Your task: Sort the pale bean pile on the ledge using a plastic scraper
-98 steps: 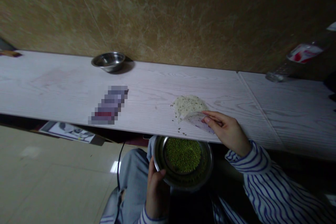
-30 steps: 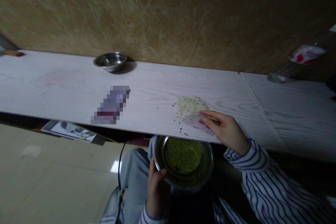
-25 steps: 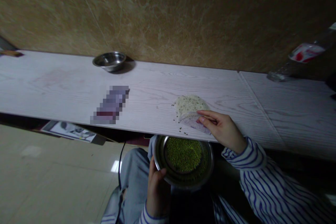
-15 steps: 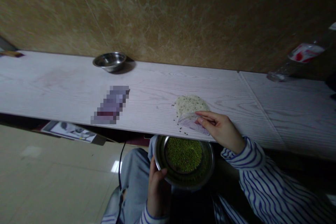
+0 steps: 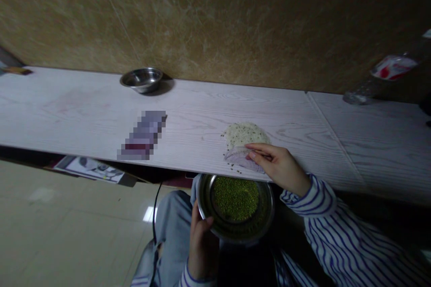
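Observation:
My right hand (image 5: 282,166) pinches a clear plastic protractor (image 5: 239,158) by its edge, fingers closed on it. The protractor lies against the near side of a pile of white rice (image 5: 247,132) dotted with dark green beans. A few loose beans lie left of the pile and near the table edge. Below that edge, my left hand (image 5: 203,244) grips the left rim of a steel bowl (image 5: 266,226), thumb over the lip. Green mung beans (image 5: 235,197) cover the bowl's bottom. The bowl sits over my lap, partly under the table edge.
On the pale wooden table (image 5: 198,112), a small steel bowl (image 5: 143,81) stands by the wall. A pixelated flat object (image 5: 144,136) lies left of the rice. At the far right leans or stands a clear plastic bottle (image 5: 392,67). Printed papers (image 5: 89,168) show beneath the table.
My right hand and the protractor have shifted slightly left along the near side of the rice pile. My left hand and the steel bowl have hardly moved.

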Demonstrator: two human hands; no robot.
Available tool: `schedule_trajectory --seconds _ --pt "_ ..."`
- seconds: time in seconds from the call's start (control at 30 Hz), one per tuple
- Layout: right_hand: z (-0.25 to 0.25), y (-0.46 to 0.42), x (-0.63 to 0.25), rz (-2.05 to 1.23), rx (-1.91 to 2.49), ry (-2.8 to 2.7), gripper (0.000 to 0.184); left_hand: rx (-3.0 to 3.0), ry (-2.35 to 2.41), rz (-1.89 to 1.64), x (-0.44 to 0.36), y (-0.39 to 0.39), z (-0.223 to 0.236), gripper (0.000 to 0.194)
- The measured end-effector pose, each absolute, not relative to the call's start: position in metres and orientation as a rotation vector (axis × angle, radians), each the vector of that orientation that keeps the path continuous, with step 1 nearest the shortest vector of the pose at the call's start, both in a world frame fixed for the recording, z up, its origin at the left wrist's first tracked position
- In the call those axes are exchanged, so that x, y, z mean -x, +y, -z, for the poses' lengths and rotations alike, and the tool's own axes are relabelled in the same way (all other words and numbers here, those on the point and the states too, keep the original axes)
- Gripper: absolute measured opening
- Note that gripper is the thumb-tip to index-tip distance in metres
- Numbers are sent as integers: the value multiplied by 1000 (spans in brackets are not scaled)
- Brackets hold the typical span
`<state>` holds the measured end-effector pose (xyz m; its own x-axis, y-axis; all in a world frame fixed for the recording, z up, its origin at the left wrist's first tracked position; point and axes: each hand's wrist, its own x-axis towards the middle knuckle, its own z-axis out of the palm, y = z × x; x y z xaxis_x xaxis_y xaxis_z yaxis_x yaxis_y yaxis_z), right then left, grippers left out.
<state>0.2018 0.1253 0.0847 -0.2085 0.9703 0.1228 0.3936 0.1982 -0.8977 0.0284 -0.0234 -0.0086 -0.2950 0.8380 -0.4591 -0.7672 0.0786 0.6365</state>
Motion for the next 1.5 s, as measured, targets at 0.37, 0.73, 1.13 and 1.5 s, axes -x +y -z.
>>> schedule_trajectory --seconds 0.37,0.73,1.13,1.5 --pt "-77 129 -214 -922 1325 -1596 30 -104 992 -1599 -27 -24 18 53" --pt "-76 133 -217 -844 1346 -1571 32 -58 987 -1595 -26 -23 8 55" --pt "-81 134 -208 -910 1327 -1684 30 -62 1009 -1603 -25 -25 16 56" --pt "-90 152 -185 -797 1293 -1842 27 -69 1029 -1620 -22 -24 11 51"
